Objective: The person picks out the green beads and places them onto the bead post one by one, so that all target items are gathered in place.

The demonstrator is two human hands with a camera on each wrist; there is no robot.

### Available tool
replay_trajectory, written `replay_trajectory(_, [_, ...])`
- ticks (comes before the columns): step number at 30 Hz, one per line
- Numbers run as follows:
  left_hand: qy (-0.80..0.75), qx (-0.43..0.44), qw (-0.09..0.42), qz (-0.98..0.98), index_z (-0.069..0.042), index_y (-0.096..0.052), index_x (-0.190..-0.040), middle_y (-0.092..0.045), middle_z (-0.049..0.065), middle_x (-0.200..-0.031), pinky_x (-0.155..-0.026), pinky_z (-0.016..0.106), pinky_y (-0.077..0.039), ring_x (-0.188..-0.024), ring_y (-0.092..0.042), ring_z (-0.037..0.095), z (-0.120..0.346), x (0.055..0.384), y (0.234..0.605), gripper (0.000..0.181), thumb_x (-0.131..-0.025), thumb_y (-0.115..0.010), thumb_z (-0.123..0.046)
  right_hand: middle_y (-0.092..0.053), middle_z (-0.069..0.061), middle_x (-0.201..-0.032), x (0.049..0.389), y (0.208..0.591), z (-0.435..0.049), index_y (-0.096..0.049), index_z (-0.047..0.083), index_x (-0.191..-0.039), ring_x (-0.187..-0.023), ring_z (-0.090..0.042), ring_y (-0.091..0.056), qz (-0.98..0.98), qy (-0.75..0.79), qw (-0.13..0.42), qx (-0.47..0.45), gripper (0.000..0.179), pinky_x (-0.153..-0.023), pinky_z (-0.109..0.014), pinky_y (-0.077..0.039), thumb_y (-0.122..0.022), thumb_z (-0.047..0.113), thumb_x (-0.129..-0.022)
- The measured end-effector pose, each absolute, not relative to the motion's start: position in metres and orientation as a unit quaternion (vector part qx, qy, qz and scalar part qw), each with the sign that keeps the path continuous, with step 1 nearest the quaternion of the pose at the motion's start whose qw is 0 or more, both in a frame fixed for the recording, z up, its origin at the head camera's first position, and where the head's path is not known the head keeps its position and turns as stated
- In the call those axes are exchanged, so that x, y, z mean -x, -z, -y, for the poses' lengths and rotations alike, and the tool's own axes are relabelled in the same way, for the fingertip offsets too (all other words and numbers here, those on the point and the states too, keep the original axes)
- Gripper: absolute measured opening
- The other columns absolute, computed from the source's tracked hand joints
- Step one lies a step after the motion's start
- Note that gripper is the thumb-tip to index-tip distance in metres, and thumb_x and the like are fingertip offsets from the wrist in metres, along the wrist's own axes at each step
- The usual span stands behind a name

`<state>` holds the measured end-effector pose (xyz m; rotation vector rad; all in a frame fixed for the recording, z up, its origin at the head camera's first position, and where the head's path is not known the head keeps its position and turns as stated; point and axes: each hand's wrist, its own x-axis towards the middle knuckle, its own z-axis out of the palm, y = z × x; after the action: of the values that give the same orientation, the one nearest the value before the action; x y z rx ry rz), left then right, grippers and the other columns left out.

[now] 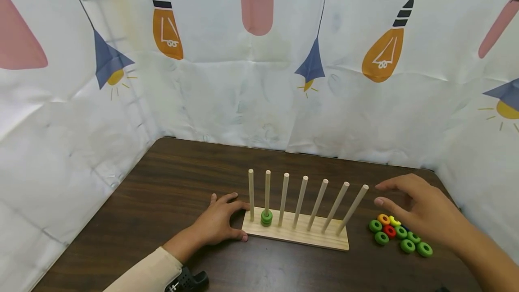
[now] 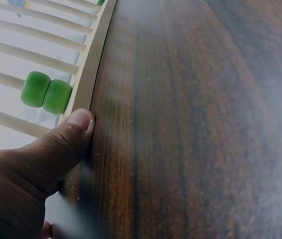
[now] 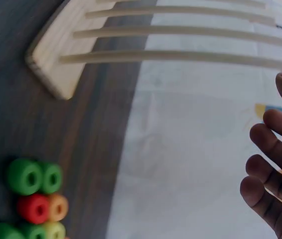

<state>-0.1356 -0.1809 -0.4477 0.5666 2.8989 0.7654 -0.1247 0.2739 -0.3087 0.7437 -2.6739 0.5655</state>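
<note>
A pale wooden peg board (image 1: 296, 234) with a row of several upright pegs stands on the table. My left hand (image 1: 216, 221) holds the board's left end, the thumb against the front edge and the index finger near the back corner. Two green rings (image 2: 46, 93) are stacked at the foot of the second peg from the left; the other pegs are bare. My right hand (image 1: 421, 208) hovers above and behind the loose rings, right of the last peg. Its fingers are apart and hold nothing, as the right wrist view also shows.
Loose rings in green, red (image 1: 389, 231), orange (image 1: 383, 219) and yellow (image 1: 394, 221) lie grouped on the dark wooden table (image 1: 182, 170), right of the board. White patterned sheets (image 1: 211, 102) hang behind and beside the table. A black wrist device (image 1: 186, 280) sits on the left sleeve.
</note>
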Motion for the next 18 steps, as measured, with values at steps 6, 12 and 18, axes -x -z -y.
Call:
replay_trajectory(6, [-0.253,-0.183,0.050,-0.949,-0.025,-0.067,-0.133,-0.050,0.016,-0.150,-0.115,0.074,-0.008,-0.147,-0.035,0.037,0.181,0.135,0.447,0.069,-0.072,-0.092,-0.046,-0.063,0.001,-0.107,0.120,0.335,-0.294,-0.073,0.019,-0.112,-0.063,-0.002,-0.042,0.946,-0.210,0.124,-0.212,0.029,-0.051,-0.024,-0.036,-0.085,0.025,-0.086])
replay_trajectory(12, [-0.250,-0.181,0.055,-0.950,-0.026,-0.066,-0.134,-0.048,0.016,-0.152,-0.116,0.073,-0.008,-0.147,-0.035,0.036,0.180,0.136,0.446,0.070,-0.072,-0.092,-0.048,-0.064,0.006,-0.102,0.116,0.366,-0.307,-0.074,0.021,-0.107,-0.071,-0.001,-0.046,0.953,-0.201,0.111,-0.199,0.029,-0.053,-0.024,-0.039,-0.088,0.023,-0.082])
replay_trajectory(18, [-0.249,-0.182,0.049,-0.950,-0.025,-0.067,-0.133,-0.049,0.017,-0.150,-0.115,0.075,-0.009,-0.146,-0.036,0.037,0.180,0.136,0.446,0.069,-0.072,-0.092,-0.047,-0.066,0.008,-0.103,0.117,0.398,-0.319,-0.075,0.024,-0.102,-0.088,-0.011,-0.058,0.960,-0.178,0.083,-0.201,0.031,-0.062,-0.027,-0.051,-0.092,0.025,-0.076])
